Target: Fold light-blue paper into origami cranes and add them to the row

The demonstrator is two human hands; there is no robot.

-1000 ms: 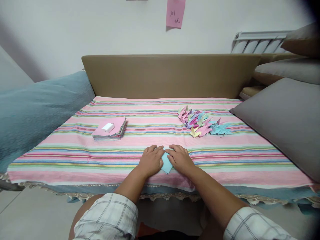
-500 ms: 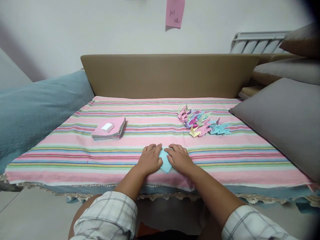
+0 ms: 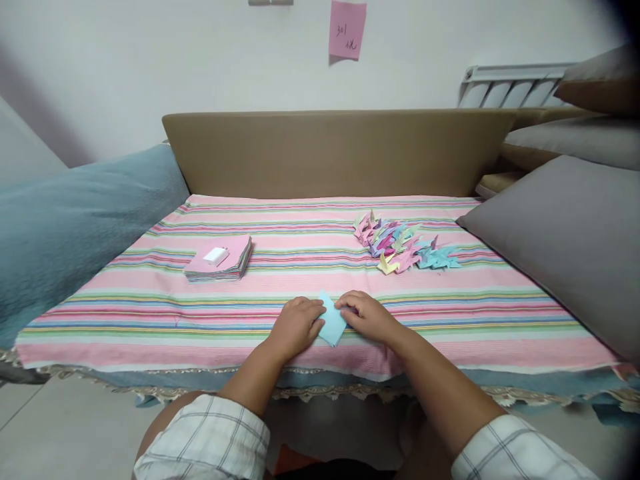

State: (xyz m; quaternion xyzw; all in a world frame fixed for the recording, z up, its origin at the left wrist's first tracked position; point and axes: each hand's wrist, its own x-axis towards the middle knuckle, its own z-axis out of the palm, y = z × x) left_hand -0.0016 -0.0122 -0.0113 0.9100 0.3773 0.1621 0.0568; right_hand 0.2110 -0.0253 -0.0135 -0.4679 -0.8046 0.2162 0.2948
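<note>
A light blue folded origami paper (image 3: 333,327) lies kite-shaped on the striped cloth, one point toward me. At its left edge my left hand (image 3: 296,327) holds it, fingers bent and thumb pressing the paper. My right hand (image 3: 367,317) grips the upper right edge between thumb and forefinger; the other fingers are curled. Just beyond, to the right, several folded paper cranes (image 3: 395,247) in pink, purple, yellow, green and blue lie in a cluster. A stack of square coloured paper (image 3: 205,269) stands to the left, pink sheet on top, with a small white block (image 3: 216,256) on it.
The striped cloth (image 3: 125,327) covers a sofa seat. A brown backrest (image 3: 330,153) rises behind it. Grey cushions (image 3: 565,240) are piled at the right, and a blue covered armrest (image 3: 100,200) bounds the left. A pink note (image 3: 347,30) hangs on the wall.
My hands have drawn slightly apart, baring more of the blue paper. The left fingers have bent lower, and the right thumb and forefinger have come together at the paper's edge.
</note>
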